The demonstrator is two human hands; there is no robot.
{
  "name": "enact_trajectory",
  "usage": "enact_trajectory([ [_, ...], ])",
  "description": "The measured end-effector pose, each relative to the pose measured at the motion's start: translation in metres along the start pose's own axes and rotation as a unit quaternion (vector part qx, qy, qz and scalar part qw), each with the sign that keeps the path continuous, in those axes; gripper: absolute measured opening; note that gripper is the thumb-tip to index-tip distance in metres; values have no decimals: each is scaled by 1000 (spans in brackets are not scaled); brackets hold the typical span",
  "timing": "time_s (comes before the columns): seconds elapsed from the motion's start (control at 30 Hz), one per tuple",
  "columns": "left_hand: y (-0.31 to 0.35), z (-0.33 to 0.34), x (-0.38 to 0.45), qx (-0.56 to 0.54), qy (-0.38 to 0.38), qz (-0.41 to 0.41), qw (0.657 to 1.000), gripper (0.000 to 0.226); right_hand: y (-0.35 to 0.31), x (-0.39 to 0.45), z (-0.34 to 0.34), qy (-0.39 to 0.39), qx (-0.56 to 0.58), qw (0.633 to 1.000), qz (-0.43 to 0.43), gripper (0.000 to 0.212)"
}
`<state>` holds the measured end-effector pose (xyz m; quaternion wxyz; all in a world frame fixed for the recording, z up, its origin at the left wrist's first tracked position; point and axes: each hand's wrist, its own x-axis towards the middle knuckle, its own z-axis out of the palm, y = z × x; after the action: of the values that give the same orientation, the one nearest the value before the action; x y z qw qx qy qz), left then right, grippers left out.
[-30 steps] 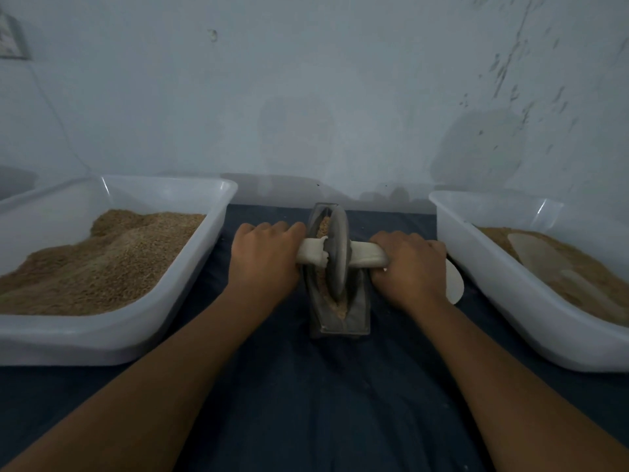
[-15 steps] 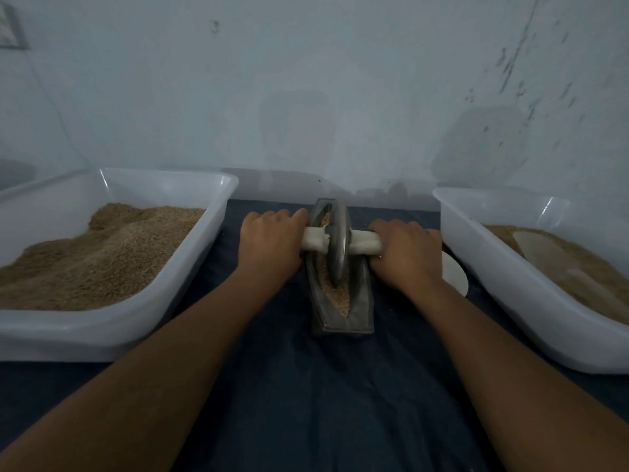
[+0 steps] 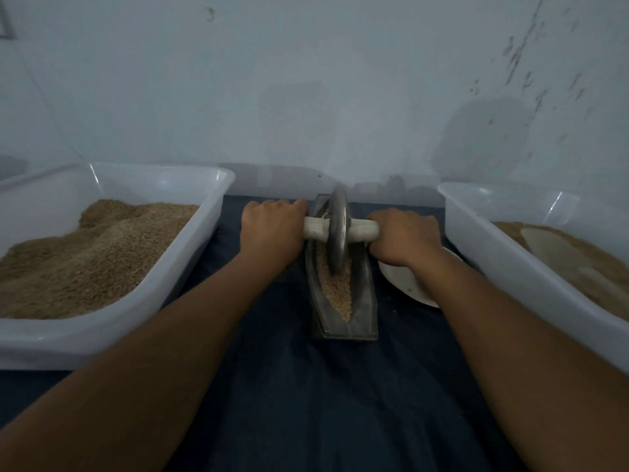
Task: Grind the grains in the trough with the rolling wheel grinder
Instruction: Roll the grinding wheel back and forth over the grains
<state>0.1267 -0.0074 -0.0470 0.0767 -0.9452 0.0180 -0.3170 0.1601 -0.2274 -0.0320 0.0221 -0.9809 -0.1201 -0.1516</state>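
Note:
A narrow metal trough (image 3: 366,311) lies lengthwise on the dark cloth, holding pale grains (image 3: 337,291). The metal grinding wheel (image 3: 338,233) stands upright in the far half of the trough, on a pale wooden axle handle (image 3: 315,228). My left hand (image 3: 270,233) grips the handle's left end. My right hand (image 3: 403,238) grips its right end. Both arms are stretched forward.
A white tub (image 3: 190,264) of brown grain stands on the left. Another white tub (image 3: 490,253) on the right holds finer brown meal and a pale scoop (image 3: 551,247). A white plate (image 3: 405,284) lies under my right wrist. The wall is close behind.
Both hands have pushed the wheel away from me along the trough, from its middle toward the far end. More grain is uncovered at the near end.

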Motion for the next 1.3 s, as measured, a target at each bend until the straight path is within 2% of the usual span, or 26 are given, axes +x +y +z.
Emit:
enact_trajectory([
  [0.1,1,0,2,7,4,3,1000,22,0,2,-3,-21,4,1000,4,17],
  [0.43,2,-6,-12,-13,30,2,999,23,-1,-15,5,49,0,999,-9,11],
  [0.63,2,-13,-24,6,26,5,1000,26,-1,-26,12,99,-15,995,-7,7],
  [0.9,4,-22,-40,5,46,8,999,22,-3,-50,14,186,13,982,-6,13],
  [1.07,2,-26,-51,-6,47,2,999,35,-11,-60,9,240,30,970,-10,9],
  [1.3,3,-26,-49,2,49,12,999,37,-9,-58,10,211,26,977,-10,7],
])
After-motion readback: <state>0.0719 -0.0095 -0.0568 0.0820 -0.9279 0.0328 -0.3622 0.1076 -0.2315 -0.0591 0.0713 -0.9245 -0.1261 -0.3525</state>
